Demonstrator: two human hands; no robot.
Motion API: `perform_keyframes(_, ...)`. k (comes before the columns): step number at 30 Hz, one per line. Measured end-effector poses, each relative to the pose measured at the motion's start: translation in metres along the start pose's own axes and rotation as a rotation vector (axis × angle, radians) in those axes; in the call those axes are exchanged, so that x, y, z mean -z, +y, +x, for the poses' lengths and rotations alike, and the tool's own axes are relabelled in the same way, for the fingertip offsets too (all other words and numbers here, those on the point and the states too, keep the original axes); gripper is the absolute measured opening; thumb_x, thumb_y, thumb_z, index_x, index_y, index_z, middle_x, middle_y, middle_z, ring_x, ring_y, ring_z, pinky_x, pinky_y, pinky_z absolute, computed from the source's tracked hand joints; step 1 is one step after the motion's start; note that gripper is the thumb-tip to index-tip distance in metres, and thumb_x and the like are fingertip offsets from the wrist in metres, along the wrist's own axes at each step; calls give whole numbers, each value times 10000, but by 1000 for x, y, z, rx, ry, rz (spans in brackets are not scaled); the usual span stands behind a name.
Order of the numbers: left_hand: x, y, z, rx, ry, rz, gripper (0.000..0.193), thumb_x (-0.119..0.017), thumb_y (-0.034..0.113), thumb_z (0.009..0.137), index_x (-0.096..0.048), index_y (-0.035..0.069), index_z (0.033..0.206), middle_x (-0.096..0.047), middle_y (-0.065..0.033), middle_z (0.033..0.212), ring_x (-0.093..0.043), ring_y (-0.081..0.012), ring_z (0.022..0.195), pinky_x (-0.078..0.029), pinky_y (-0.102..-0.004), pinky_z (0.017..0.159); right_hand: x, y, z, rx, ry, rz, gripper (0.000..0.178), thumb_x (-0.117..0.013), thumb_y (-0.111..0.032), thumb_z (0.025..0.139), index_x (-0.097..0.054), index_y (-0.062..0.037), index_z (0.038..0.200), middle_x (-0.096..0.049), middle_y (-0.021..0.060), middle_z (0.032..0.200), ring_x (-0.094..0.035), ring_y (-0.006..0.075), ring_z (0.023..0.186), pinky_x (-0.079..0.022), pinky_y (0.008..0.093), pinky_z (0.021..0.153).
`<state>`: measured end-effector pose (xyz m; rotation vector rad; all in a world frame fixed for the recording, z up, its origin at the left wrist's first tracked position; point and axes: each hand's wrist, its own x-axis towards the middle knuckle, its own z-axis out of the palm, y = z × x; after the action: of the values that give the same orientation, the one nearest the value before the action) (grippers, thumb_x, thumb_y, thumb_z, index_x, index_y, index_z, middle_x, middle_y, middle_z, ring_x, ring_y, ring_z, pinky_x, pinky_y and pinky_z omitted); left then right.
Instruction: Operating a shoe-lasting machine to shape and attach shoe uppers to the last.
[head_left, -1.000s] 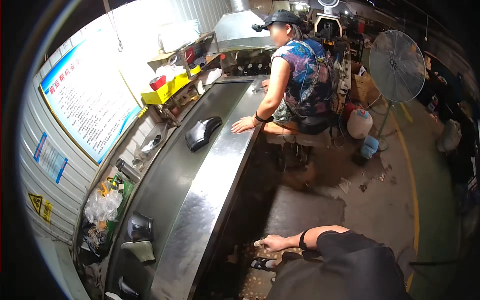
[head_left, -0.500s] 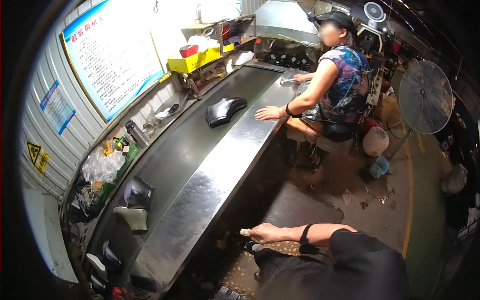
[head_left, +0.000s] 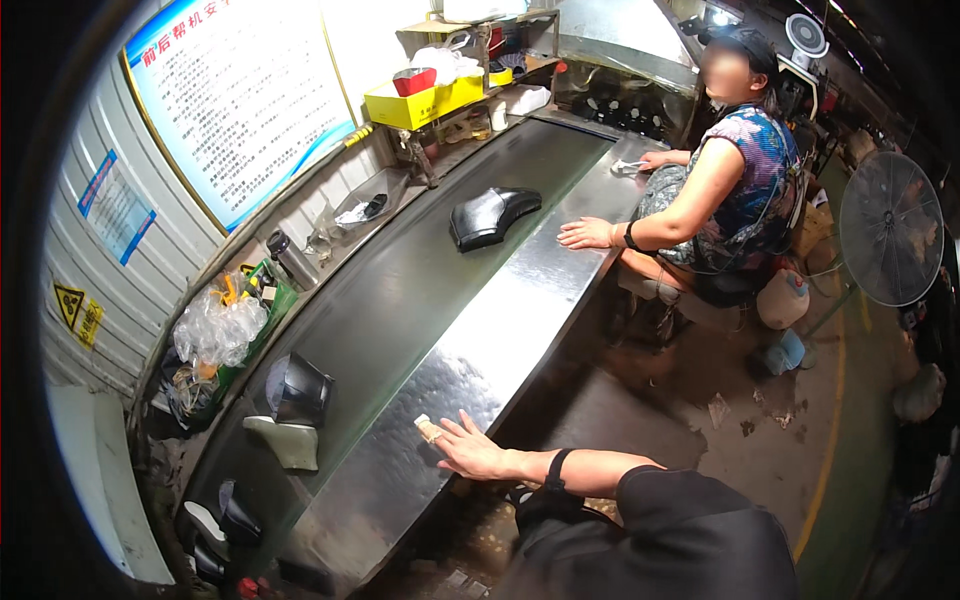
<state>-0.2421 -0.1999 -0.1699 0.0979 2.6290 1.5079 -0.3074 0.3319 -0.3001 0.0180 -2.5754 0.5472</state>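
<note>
My right hand is spread with its palm down at the near edge of the shiny metal bench top. A pale wrap covers one of its fingers, and nothing is in its grip. Whether the palm rests on the metal I cannot tell. My left hand is out of view. Beyond the bench runs a dark conveyor belt. On it, left of my hand, stand a black shoe upper and a pale greenish shoe-shaped piece. Farther up the belt lies another black shoe upper.
A co-worker sits at the bench's far end, one hand flat on the metal. More black and white shoe pieces lie at the near left. A flask, a plastic-bag bundle and a yellow box line the wall. A fan stands right.
My right hand has moved up and left from beside the bench to over its metal top, and its fingers have spread. The view has shifted, so the co-worker and belt appear farther right.
</note>
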Motion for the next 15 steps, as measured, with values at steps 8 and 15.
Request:
perform_keyframes(8,17,21,9,-43,74,56,475,-635,221,918,-567,-15,1324,-411,-270,1456,-465,-380,1295,-466,-443,994,-20,-83,58,-101,-497,730,677,-643,-278,914,-289,7,1416,-629,293,1049,-608,447,1000,-498,496,863)
perform_keyframes(15,-42,190,-37,431,582,33,542,-698,312,878,-596,-64,1255,-523,-255,1346,-539,-390,1210,-454,-516,983,-21,-163,104,-599,-922,1825,1154,-744,-112,870,189,-197,1545,-285,212,1546,-498,224,1246,-407,378,1063)
